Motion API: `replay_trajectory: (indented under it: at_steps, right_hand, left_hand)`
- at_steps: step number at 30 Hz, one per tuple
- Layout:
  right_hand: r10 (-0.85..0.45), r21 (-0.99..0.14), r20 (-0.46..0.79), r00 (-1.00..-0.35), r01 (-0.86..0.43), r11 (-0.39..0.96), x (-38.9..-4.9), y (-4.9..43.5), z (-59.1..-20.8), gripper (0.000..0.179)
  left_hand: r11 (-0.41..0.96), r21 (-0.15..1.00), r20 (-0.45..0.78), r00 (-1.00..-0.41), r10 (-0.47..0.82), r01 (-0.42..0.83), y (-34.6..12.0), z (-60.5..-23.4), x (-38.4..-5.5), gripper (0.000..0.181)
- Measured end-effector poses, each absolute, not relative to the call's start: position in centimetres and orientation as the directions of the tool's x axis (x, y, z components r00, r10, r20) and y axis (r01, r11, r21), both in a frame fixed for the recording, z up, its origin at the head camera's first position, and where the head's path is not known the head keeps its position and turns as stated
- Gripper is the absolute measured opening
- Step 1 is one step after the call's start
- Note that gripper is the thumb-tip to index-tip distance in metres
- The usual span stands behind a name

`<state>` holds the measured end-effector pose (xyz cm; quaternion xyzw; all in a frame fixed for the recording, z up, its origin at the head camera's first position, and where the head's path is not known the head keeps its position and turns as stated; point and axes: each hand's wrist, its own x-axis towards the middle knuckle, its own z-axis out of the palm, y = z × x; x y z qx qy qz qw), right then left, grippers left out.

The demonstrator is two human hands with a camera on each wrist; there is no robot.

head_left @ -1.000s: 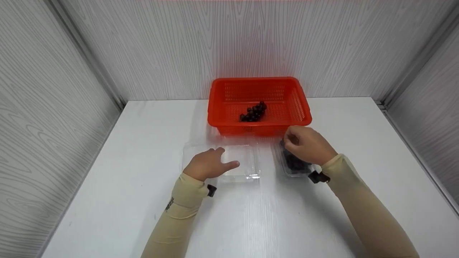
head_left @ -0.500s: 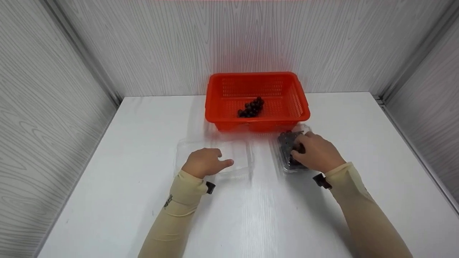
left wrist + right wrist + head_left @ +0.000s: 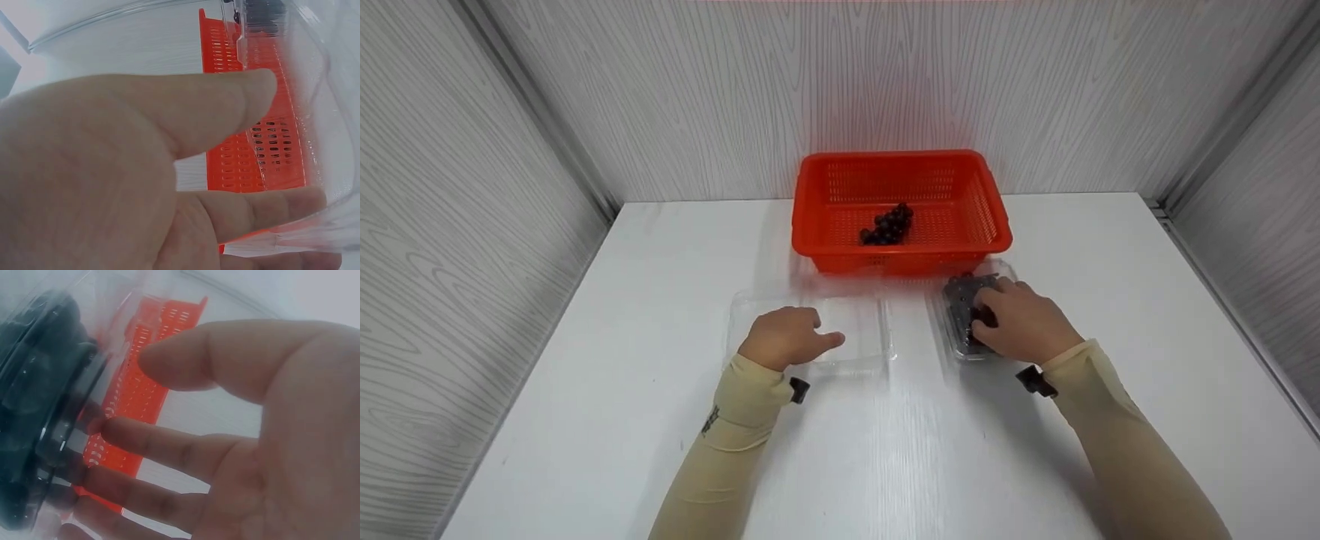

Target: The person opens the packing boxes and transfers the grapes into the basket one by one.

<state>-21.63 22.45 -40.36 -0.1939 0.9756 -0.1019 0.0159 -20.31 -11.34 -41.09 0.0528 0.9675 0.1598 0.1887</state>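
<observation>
My left hand [image 3: 784, 337] is over the left part of a clear plastic container [image 3: 859, 330], thumb held apart from its straight fingers. In the left wrist view its fingertips [image 3: 306, 201] come up to the clear plastic, and no object sits between thumb and fingers. To the right, my right hand [image 3: 1027, 322] is at the right side of a clear plastic box [image 3: 971, 354] that holds dark grapes [image 3: 960, 296]. The right wrist view shows its loosely extended fingers [image 3: 152, 441] right at the box's wall, the thumb apart. Part of the box is hidden behind this hand.
A red plastic basket [image 3: 847, 250] stands at the back of the white table [image 3: 877, 465], just behind both clear containers. In it lies a bunch of dark grapes [image 3: 889, 226]. Pale wood-grained panels [image 3: 720, 97] enclose the table at the back and sides.
My right hand has gone from curled over the far part of the grape box to its right side, fingers loosened. The left hand has barely shifted. The head view has tilted slightly.
</observation>
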Motion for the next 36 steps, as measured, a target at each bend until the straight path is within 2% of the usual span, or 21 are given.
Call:
replay_trajectory:
  at_steps: [9,15,19,21,24,27,30,33,36]
  right_hand:
    - [-0.468,-0.231,0.047,-0.882,-0.466,0.854,-21.6,22.2,-40.6,0.025]
    - [-0.526,-0.367,0.015,-0.850,-0.494,0.788,-21.6,21.9,-40.3,0.032]
    - [-0.496,-0.429,0.008,-0.868,-0.451,0.783,-21.5,22.0,-39.9,0.037]
    - [-0.444,-0.413,0.013,-0.896,-0.409,0.814,-21.4,22.3,-39.7,0.042]
    - [-0.354,-0.322,0.014,-0.935,-0.339,0.884,-21.3,22.6,-39.5,0.048]
    - [-0.293,-0.212,-0.003,-0.956,-0.286,0.935,-21.4,23.1,-39.6,0.039]
    - [-0.280,-0.156,-0.043,-0.959,-0.270,0.950,-21.8,23.3,-40.1,0.030]
    - [-0.282,-0.190,-0.110,-0.953,-0.259,0.947,-22.0,23.2,-40.4,0.029]
    - [-0.282,-0.225,-0.124,-0.951,-0.250,0.942,-22.0,22.8,-40.6,0.031]
  left_hand:
    - [0.946,0.323,-0.325,-0.936,0.138,0.028,-12.0,-41.2,-20.8,0.064]
    - [0.953,0.301,-0.306,-0.944,0.121,0.025,-12.3,-41.2,-20.9,0.063]
    - [0.951,0.307,-0.287,-0.951,0.118,0.025,-12.3,-40.9,-20.7,0.060]
    - [0.950,0.310,-0.279,-0.953,0.118,0.027,-12.3,-40.8,-20.5,0.059]
    - [0.951,0.309,-0.271,-0.956,0.112,0.024,-12.2,-40.5,-20.2,0.059]
    - [0.949,0.315,-0.249,-0.964,0.096,0.013,-12.1,-40.3,-19.9,0.059]
    - [0.950,0.312,-0.191,-0.978,0.080,0.017,-11.8,-40.0,-19.7,0.060]
    - [0.947,0.319,-0.066,-0.995,0.071,0.046,-11.1,-39.6,-19.3,0.055]
    - [0.936,0.330,0.104,-0.990,0.092,0.122,-9.5,-39.3,-19.0,0.045]
